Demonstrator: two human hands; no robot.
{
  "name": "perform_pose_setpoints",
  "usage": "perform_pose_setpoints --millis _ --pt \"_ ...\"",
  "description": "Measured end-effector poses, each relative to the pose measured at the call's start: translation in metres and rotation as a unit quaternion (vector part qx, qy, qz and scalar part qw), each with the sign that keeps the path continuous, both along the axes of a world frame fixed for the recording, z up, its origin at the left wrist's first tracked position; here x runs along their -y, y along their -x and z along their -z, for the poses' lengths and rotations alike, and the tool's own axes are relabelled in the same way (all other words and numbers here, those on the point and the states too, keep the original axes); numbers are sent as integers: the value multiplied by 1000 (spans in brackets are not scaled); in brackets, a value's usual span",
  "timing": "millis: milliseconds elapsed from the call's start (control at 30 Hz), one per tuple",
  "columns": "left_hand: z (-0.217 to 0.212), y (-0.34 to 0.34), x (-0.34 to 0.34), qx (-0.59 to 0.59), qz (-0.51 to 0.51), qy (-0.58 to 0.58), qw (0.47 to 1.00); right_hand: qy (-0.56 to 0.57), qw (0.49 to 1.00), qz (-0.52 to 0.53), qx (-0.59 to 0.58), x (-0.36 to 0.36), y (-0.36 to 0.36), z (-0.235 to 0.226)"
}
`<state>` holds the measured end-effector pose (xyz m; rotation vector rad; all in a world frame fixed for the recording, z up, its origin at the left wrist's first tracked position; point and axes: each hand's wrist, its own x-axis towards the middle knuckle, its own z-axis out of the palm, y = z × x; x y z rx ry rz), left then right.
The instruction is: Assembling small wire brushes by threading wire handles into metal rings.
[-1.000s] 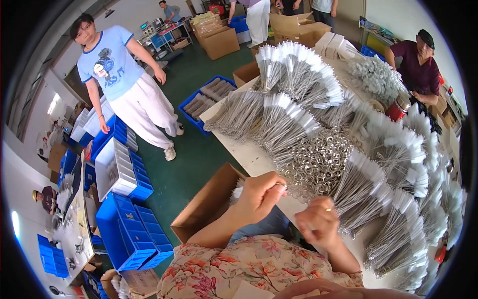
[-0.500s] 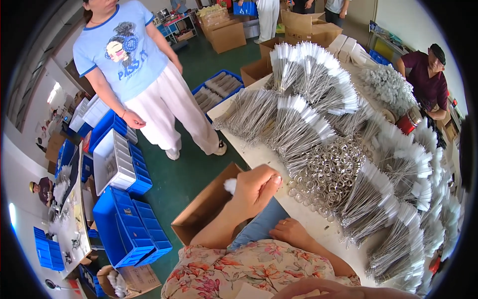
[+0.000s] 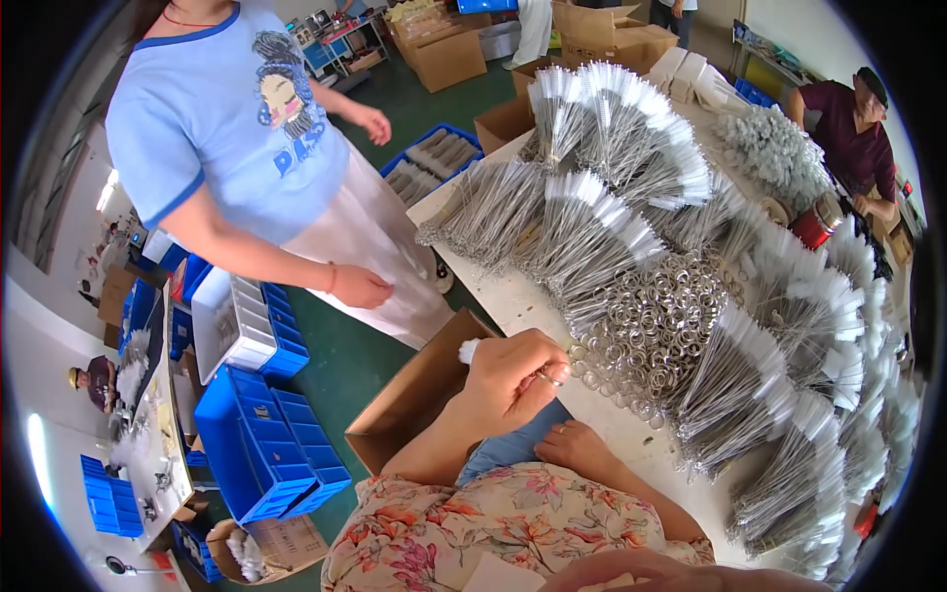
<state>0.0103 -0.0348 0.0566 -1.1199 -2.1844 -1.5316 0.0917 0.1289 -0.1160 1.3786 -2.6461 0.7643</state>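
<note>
My left hand (image 3: 513, 383) is closed in front of me, above my lap and beside the table's near edge. Out of its back side pokes the white bristle tip (image 3: 470, 350) of a wire brush, whose shaft is hidden in the fist. A thin metal ring (image 3: 549, 379) shows at the thumb and fingertips. My right hand (image 3: 574, 444) rests low at the table's edge with curled fingers; anything inside them is hidden. Just beyond the hands lies a heap of shiny metal rings (image 3: 659, 321), flanked by bundles of white-tipped wire brushes (image 3: 602, 227).
An open cardboard box (image 3: 395, 400) stands left of my left hand. Close by on the left, a person in a blue T-shirt (image 3: 237, 128) leans in. Blue crates (image 3: 242, 444) are stacked on the green floor. Another person (image 3: 848, 138) sits at the table's far right.
The person in the blue T-shirt has come nearer and bent forward, arms swung out. My left hand has turned slightly, and a metal ring now shows at its fingertips. My right hand stays put.
</note>
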Motion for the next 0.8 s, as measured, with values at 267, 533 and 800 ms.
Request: perform_pose_setpoints --millis 267,533,800 --pt "1 -6 -11 26 8 45 999 10 1000 2 7 -4 -2 -1" --pt "7 -4 -5 -14 46 29 998 -18 1000 -15 20 3 1 -5" --pt "-50 17 -36 -401 219 -26 889 97 989 54 101 -33 -39 63"
